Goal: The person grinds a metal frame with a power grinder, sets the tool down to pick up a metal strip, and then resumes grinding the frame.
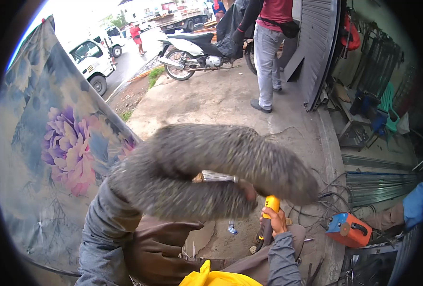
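Observation:
My left hand (211, 157) is raised close to the camera in a fuzzy grey knitted glove, blurred by motion. Its fingers and thumb curve to the right with a gap between them, and nothing shows in its grasp. Lower right, my right hand (279, 221) is bare and wrapped round a yellow and dark-grey power tool (272, 204), shaped like an angle grinder. The glove covers the tool's upper end, so its working head is hidden. Behind the gap in the glove, a pale metal piece (216, 176) shows in part.
A floral curtain (73, 143) hangs at left. An orange-red welding machine (348, 229) with cables (323, 202) stands at right, near metal bars (378, 188) and a blue-sleeved arm (418, 202). Ahead are a standing person (268, 57), a motorcycle (197, 52) and parked trucks (88, 62).

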The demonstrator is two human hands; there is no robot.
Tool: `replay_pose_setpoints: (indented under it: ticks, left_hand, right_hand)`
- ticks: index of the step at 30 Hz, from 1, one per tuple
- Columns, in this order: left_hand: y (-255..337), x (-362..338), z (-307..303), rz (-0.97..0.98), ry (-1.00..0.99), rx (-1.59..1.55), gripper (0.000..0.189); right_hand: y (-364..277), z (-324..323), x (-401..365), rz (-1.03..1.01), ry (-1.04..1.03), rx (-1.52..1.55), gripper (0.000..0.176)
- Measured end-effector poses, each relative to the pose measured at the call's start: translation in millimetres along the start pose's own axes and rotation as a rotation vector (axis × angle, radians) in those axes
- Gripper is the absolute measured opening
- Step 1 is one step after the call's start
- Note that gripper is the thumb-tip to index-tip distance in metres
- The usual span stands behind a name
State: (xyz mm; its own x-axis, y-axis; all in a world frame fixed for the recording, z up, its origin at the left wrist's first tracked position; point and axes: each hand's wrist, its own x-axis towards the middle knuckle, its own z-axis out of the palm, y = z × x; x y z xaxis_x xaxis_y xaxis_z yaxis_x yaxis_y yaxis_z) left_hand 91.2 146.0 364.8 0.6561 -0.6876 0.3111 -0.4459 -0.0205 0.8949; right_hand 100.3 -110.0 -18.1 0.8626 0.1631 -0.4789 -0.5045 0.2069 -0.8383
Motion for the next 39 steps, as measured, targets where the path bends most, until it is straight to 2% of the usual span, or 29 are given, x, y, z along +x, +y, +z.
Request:
replay_pose_setpoints:
  ticks: [5,18,21,22,23,24,25,27,28,30,33,39]
  left_hand:
    - [34,5,29,0.184,0.020,-0.105,0.043]
    - [43,9,46,0.202,-0.013,-0.106,0.052]
    - [32,6,44,0.115,-0.033,-0.041,0.054]
    - [21,6,40,0.027,-0.058,0.016,0.055]
    - [5,6,33,-0.072,-0.107,0.088,0.056]
    - [-20,13,17,-0.289,-0.352,0.221,0.055]
    - [-75,-1,16,-0.211,-0.351,0.286,0.050]
    - [-116,-12,16,-0.505,-0.523,0.582,0.052]
    - [-171,-33,12,-0.302,-0.522,0.597,0.047]
    - [-181,-31,17,-0.525,-0.683,0.528,0.051]
    - [-177,-25,22,-0.539,-0.645,0.366,0.052]
    - [-195,-21,25,-0.601,-0.572,0.299,0.053]
  right_hand:
    - [-10,4,-11,-0.009,0.000,0.004,0.032]
    - [-7,5,-10,-0.035,-0.001,-0.032,0.036]
    - [-4,4,-6,-0.038,-0.013,-0.042,0.035]
    - [39,-14,26,-0.027,-0.036,0.034,0.035]
    - [21,-6,15,-0.030,-0.018,0.013,0.035]
    - [6,2,1,-0.026,0.000,-0.010,0.035]
    - [12,-1,6,-0.032,-0.016,-0.024,0.035]
    - [13,1,6,-0.039,-0.015,-0.034,0.033]
    - [13,1,6,-0.046,-0.014,-0.040,0.031]
    - [14,1,7,-0.036,-0.021,-0.045,0.032]
    - [10,3,6,-0.041,-0.023,-0.042,0.032]
    - [13,7,10,-0.057,-0.020,0.006,0.033]
